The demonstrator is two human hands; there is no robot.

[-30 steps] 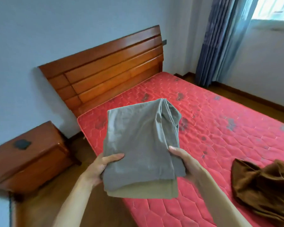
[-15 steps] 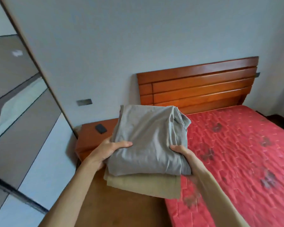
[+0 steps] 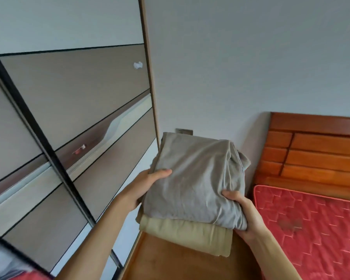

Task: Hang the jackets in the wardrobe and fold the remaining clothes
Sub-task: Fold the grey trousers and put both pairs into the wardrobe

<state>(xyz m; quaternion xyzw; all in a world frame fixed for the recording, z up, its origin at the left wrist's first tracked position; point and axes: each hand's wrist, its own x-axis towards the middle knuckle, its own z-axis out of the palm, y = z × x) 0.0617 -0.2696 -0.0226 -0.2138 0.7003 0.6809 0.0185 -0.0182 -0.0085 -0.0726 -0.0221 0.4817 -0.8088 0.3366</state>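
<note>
I hold a stack of two folded garments in front of me: a grey one [image 3: 196,178] on top and a beige one [image 3: 186,237] underneath. My left hand [image 3: 143,186] grips the stack's left edge, thumb on top of the grey cloth. My right hand [image 3: 242,211] grips the near right corner. The wardrobe [image 3: 73,110] with grey and white sliding panels fills the left of the view, close to the stack. Its doors look closed where I can see them.
A red quilted mattress [image 3: 311,229] and a wooden headboard [image 3: 315,154] lie to the right. Brown wooden floor [image 3: 166,265] shows below the stack. A grey wall plate [image 3: 184,131] peeks out behind the clothes on the pale wall.
My view has swung left from the bed toward the wardrobe. The stack stays held in both hands; the brown garment and the nightstand have left the view.
</note>
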